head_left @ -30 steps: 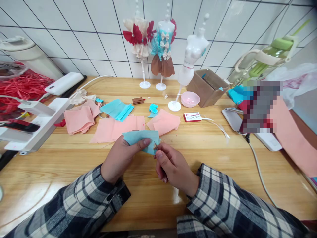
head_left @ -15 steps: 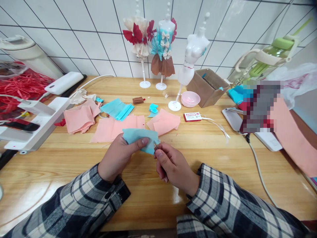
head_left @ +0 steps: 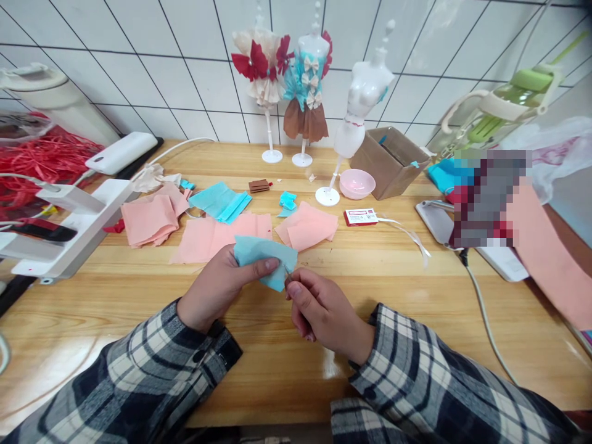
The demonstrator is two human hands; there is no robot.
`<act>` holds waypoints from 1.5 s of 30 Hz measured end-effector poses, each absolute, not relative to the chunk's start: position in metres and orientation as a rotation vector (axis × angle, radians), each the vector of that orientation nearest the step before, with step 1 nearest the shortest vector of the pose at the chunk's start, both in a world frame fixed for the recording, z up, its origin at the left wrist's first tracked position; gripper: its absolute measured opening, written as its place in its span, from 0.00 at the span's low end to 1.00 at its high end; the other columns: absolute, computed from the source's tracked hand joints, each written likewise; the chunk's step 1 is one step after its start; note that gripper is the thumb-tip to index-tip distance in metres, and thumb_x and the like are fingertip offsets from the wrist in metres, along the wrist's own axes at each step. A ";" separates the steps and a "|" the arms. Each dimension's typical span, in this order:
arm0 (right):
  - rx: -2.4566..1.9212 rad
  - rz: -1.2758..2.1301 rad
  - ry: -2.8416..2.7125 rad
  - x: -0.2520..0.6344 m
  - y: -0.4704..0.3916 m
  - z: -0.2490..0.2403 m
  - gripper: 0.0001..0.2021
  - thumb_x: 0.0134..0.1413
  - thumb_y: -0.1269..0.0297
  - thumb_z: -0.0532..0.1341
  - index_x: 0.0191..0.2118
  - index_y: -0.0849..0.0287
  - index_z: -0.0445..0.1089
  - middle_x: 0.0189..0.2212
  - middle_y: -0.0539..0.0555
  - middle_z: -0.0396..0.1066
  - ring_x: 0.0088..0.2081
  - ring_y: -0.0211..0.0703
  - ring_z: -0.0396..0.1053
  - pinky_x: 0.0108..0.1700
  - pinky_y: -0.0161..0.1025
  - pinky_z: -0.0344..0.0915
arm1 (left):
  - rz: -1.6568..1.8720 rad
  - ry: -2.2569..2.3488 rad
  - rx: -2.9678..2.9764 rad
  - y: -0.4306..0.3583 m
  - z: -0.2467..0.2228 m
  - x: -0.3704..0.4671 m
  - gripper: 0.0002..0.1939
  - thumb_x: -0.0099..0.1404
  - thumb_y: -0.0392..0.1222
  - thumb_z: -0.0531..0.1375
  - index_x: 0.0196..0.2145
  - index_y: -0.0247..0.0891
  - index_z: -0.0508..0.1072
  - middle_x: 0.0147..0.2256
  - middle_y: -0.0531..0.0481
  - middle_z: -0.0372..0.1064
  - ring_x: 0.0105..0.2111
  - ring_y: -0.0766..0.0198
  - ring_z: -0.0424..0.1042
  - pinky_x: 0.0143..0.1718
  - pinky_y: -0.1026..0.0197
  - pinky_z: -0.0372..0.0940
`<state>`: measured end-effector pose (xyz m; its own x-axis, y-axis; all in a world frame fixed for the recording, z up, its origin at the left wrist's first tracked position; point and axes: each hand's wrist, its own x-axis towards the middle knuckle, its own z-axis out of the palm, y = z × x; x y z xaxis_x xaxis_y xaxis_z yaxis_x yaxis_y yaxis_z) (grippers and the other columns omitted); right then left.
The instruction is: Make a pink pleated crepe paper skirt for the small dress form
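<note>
My left hand (head_left: 219, 280) pinches a light blue paper piece (head_left: 254, 251), its thumb lying across the front. At the paper's right edge, my right hand (head_left: 319, 302) is closed on a small thin tool (head_left: 289, 275), mostly hidden by the fingers; its tip meets the paper. Behind my hands lie pink paper sheets (head_left: 217, 237), a folded pink piece (head_left: 308, 226) and folded blue paper (head_left: 219, 202). Small blue scraps (head_left: 287, 200) and a brown folded stack (head_left: 259, 185) rest farther back.
Two dressed mini mannequins (head_left: 305, 120) and a bare white one (head_left: 354, 114) stand at the back. Right of them are a pink bowl (head_left: 357, 184) and a cardboard box (head_left: 391, 163). A power strip (head_left: 74, 228) is at left, a propped phone (head_left: 490, 197) at right.
The blue paper has tilted, and its lower right corner has shifted slightly left. Both hands keep their hold, and the whole view has shifted slightly.
</note>
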<state>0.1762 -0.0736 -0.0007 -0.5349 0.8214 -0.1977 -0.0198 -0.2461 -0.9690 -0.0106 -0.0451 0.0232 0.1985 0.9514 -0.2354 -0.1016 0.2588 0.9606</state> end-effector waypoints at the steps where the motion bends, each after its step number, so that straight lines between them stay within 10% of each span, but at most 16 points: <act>1: -0.997 1.838 -1.415 0.176 -0.074 -0.001 0.16 0.64 0.49 0.52 0.38 0.58 0.62 0.14 0.42 0.61 0.14 0.30 0.55 0.16 0.27 0.53 | 0.949 1.086 1.009 -0.045 0.023 -0.011 0.07 0.55 0.42 0.69 0.30 0.36 0.79 0.30 0.50 0.79 0.30 0.63 0.75 0.36 0.63 0.69; 45: -0.930 1.900 -1.471 0.178 -0.074 0.002 0.13 0.65 0.53 0.51 0.37 0.58 0.61 0.13 0.41 0.60 0.13 0.29 0.54 0.17 0.26 0.51 | 0.910 1.013 1.072 -0.044 0.023 -0.015 0.03 0.57 0.40 0.68 0.30 0.38 0.80 0.28 0.52 0.78 0.28 0.66 0.73 0.33 0.67 0.67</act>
